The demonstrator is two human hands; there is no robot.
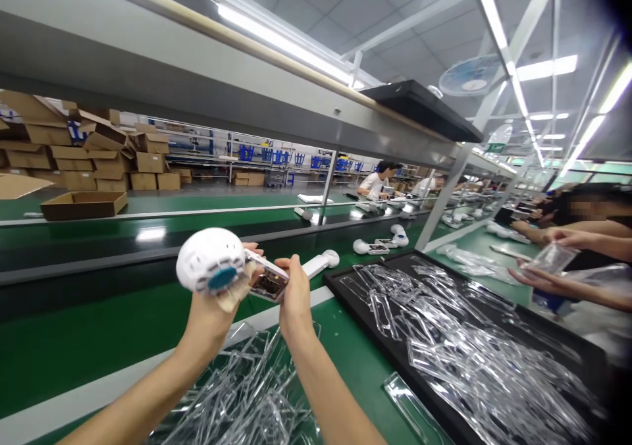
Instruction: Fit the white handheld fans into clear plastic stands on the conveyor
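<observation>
Fingers (295,267) of the right hand (297,303) are closed on the handle end of a white handheld device (207,251), while the left hand (220,307) grips it near its round head, a beige covering (236,295) showing on part of that hand. The device is held up between the two hands, its head to the left with a blue oval panel (223,278) facing the viewer, its handle (269,282) open so that the inner parts show.

Just beyond the right fingers, a similar white unit (318,264) lies on a green surface; farther off to the right are an opened unit (371,247) and another with a blue panel (399,236). Below the fingers, a heap of clear plastic frames (257,392) spreads across the green desk (345,333). Right of them, a black tray (355,303) bears many more clear frames (474,353), and one loose frame (409,405) lies beside its near edge.

Well to the right, a co-worker's hands (567,284) hold a piece of clear plastic (550,259). Left of the fingers and farther back sits an open cardboard box (83,207), with stacked cartons (108,162) behind it. Overhead runs a long grey shelf (222,83).
</observation>
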